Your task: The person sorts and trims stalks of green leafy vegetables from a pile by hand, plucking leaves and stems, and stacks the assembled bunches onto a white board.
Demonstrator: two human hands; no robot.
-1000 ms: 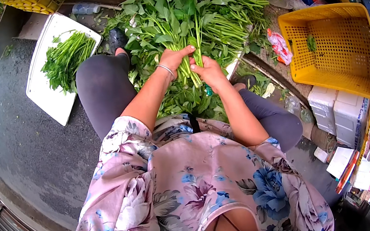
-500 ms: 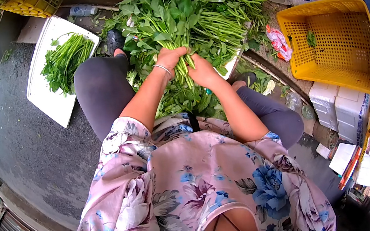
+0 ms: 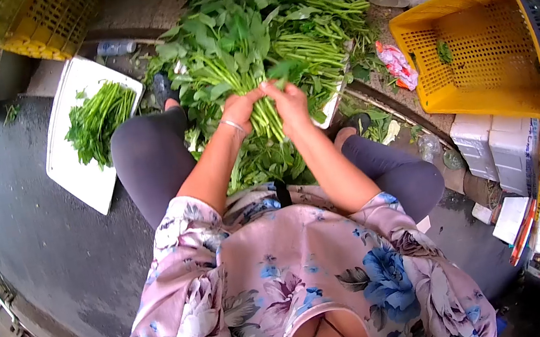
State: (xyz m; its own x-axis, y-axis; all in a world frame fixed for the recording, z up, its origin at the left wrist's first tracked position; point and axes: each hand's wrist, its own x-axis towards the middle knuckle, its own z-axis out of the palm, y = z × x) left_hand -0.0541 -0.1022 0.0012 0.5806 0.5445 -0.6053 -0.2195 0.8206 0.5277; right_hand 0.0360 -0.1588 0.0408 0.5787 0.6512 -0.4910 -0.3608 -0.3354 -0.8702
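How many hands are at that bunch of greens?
2. The left hand, with a bracelet at its wrist, holds the bunch from the left. The right hand is at the stems' right side. No other hands show.

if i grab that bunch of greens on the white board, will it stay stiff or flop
The bunch of greens would probably sag at the leafy end, where thin leaves lie loose. Its slender, straight stems look firmer. With no tie visible, a few might slide out.
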